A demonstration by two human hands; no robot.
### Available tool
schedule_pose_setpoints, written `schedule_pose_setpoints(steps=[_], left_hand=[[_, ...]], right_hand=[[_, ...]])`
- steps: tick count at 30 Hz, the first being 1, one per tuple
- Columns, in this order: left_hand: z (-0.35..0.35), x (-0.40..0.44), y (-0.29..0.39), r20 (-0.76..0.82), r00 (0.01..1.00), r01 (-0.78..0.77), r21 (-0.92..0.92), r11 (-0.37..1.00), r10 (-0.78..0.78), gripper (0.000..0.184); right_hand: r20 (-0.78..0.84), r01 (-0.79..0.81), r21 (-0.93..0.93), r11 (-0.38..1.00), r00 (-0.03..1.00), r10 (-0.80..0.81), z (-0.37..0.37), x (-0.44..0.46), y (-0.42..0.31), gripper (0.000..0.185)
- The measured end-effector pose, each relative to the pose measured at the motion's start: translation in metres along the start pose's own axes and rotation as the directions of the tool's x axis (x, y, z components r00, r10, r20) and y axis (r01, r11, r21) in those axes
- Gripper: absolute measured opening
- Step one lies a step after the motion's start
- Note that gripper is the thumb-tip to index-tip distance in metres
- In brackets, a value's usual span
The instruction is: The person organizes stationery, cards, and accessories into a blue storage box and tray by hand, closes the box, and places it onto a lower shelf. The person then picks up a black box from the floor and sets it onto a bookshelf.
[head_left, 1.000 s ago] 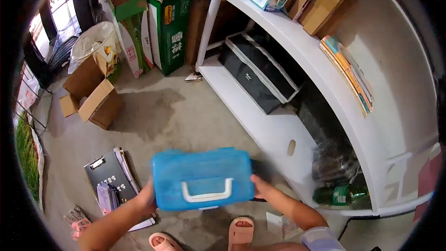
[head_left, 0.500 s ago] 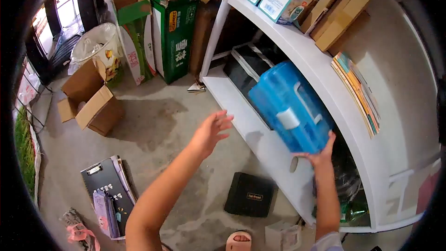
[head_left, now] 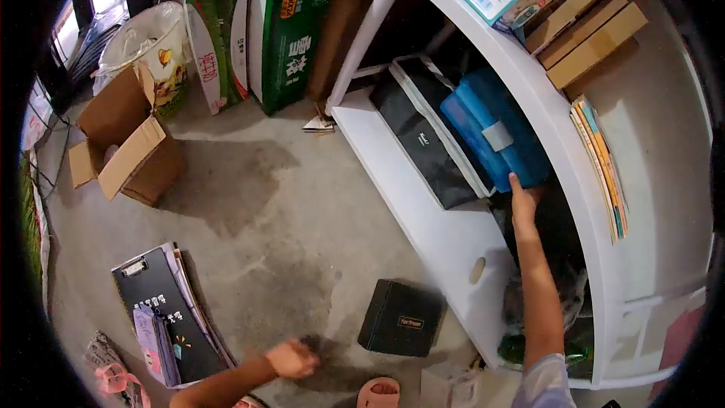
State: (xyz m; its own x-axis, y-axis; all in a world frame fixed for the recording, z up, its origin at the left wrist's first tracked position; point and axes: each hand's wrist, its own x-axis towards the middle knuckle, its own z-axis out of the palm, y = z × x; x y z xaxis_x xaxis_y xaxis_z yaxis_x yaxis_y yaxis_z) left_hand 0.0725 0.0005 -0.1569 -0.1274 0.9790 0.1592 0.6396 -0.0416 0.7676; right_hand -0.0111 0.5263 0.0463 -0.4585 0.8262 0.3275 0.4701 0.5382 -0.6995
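A translucent blue plastic case (head_left: 483, 125) with a pale latch rests back on the lower shelf (head_left: 411, 204), behind a black fabric storage box (head_left: 427, 136) with white trim. My right hand (head_left: 524, 195) grips its near end; the thumb shows on top, while the other fingers are hidden. Low over the floor, my left hand (head_left: 293, 359) hangs away from the shelf, its fingers curled in but smeared by motion. Nearest to it is a black box (head_left: 402, 319) with a small label, standing on the floor.
An open cardboard box (head_left: 143, 155), green cartons (head_left: 294, 38) and a lined bin (head_left: 162, 53) stand at the left and back. A black clipboard (head_left: 170, 295) lies on the floor. The upper shelf (head_left: 521, 60) curves above my right arm, carrying cartons and books (head_left: 600, 166).
The blue case has moved deeper into the lower shelf, behind the black storage box, with my right hand on it. My left hand has dropped from beside the shelf toward me.
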Motion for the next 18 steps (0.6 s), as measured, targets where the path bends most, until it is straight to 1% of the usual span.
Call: schedule_pose_setpoints(steps=[1, 2, 4, 6, 8, 10, 12, 14, 15, 18], left_hand=[[0.017, -0.001, 0.009, -0.002, 0.996, -0.087, -0.113, 0.990, 0.088, 0.014], [0.028, -0.001, 0.020, -0.017, 0.992, -0.125, -0.217, 0.968, 0.124, 0.014], [0.043, 0.005, 0.029, -0.036, 0.992, -0.126, -0.344, 0.931, 0.121, 0.014], [0.047, 0.014, 0.029, -0.046, 0.996, -0.091, -0.383, 0.919, 0.079, 0.014], [0.048, 0.019, 0.029, -0.068, 0.997, -0.056, -0.399, 0.915, 0.031, 0.015], [0.052, 0.021, 0.030, -0.103, 0.995, -0.027, -0.418, 0.908, -0.018, 0.015], [0.055, 0.023, 0.032, -0.134, 0.990, -0.011, -0.430, 0.903, -0.051, 0.015], [0.061, 0.020, 0.036, -0.164, 0.983, -0.003, -0.443, 0.897, -0.077, 0.015], [0.064, 0.019, 0.037, -0.180, 0.980, 0.000, -0.450, 0.893, -0.090, 0.015], [0.074, 0.016, 0.046, -0.218, 0.968, 0.009, -0.450, 0.893, -0.120, 0.015]], right_hand=[[-0.095, 0.016, -0.062, 0.998, 0.995, -0.021, 0.009, 0.012, 0.007, 0.085], [-0.040, 0.101, -0.002, 0.995, 0.994, -0.101, 0.015, 0.021, 0.000, 0.086], [-0.031, 0.001, 0.008, 1.000, 1.000, -0.001, 0.030, 0.033, -0.020, 0.092], [-0.117, -0.001, -0.118, 0.993, 0.993, -0.013, 0.052, 0.044, -0.031, 0.096], [-0.104, 0.072, -0.204, 0.976, 0.990, -0.095, 0.071, 0.053, -0.044, 0.098], [-0.093, 0.089, -0.214, 0.973, 0.989, -0.111, 0.088, 0.054, -0.063, 0.102], [-0.064, 0.174, -0.134, 0.975, 0.981, -0.184, 0.107, 0.066, -0.051, 0.114], [-0.048, 0.135, -0.154, 0.979, 0.988, -0.144, 0.107, 0.063, -0.050, 0.113], [-0.056, 0.132, -0.166, 0.977, 0.988, -0.143, 0.109, 0.063, -0.048, 0.109], [-0.116, 0.189, -0.104, 0.976, 0.973, -0.200, 0.114, 0.067, -0.035, 0.098]])
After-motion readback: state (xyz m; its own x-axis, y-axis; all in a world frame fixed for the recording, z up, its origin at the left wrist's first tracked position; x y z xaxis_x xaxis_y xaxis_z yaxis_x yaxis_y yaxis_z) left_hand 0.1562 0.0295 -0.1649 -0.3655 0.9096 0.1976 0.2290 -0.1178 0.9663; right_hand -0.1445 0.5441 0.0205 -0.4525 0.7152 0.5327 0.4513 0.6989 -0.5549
